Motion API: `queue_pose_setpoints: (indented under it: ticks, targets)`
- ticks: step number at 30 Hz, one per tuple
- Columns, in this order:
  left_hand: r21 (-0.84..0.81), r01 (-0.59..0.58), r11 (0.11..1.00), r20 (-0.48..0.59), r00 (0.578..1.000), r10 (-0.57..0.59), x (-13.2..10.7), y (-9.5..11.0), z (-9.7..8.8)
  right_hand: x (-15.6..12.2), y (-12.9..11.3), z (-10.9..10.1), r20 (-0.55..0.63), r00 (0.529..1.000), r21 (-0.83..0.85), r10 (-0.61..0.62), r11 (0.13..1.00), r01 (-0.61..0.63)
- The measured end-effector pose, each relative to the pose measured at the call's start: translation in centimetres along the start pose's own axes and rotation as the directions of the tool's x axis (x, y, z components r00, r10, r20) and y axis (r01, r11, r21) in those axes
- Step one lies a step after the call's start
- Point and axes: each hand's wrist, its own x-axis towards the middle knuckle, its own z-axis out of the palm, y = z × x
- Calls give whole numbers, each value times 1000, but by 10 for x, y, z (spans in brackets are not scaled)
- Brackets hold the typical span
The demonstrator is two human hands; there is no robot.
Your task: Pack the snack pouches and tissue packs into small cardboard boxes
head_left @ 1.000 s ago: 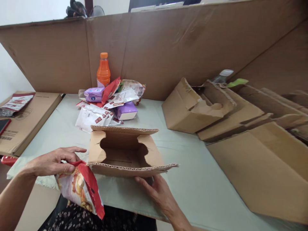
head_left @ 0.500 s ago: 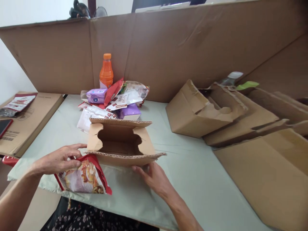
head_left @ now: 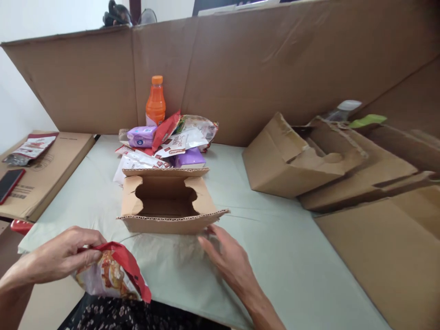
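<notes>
Pinched in my left hand (head_left: 74, 252) is a red and white food packet (head_left: 112, 275) with a picture of food on it, hanging at the table's front edge. A small cardboard box (head_left: 172, 224) stands in the middle with its top flaps up and its dark inside showing. My right hand (head_left: 223, 252) is beside the box's front right corner, fingers apart, the fingertips at or just under the flap; whether they touch it I cannot tell. Behind the box lies a pile of packets, among them a white packet (head_left: 140, 160) and a purple pack (head_left: 141, 136).
An orange drink bottle (head_left: 156, 103) stands behind the pile, against a tall cardboard screen (head_left: 233, 78). Several open cardboard boxes (head_left: 275, 160) line the right side. On the left, a flat carton (head_left: 65, 160) carries a phone (head_left: 12, 183) and a pouch (head_left: 32, 146).
My left hand has drawn the food packet down and left, away from the box. The box has shifted slightly left, and my right hand has moved a little right and down.
</notes>
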Motion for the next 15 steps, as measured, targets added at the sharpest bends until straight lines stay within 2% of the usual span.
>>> queue_pose_setpoints:
  ticks: [2, 4, 7, 9, 11, 15]
  targets:
    - [18, 0, 1000, -12, 1000, 1, -1, 7, 4, -17, -1, -15, -71, 995, 63, 63, 996, -59]
    - [39, -42, 998, -14, 999, 43, 5, 16, 9, -34, -7, -30, -80, 996, 132, 40, 991, -29]
    - [93, -111, 989, -2, 994, 111, 25, 35, 19, -55, -25, -41, 71, 989, 309, -133, 945, 105]
    - [140, -132, 981, 12, 991, 132, 41, 47, 27, -63, -39, -37, 231, 953, 414, -197, 906, 87]
    - [189, -147, 971, 18, 989, 146, 54, 58, 36, -66, -54, -27, 349, 921, 441, -174, 898, 3]
    - [210, -167, 963, 12, 986, 168, 72, 72, 46, -64, -76, -5, 418, 901, 511, -116, 850, -127]
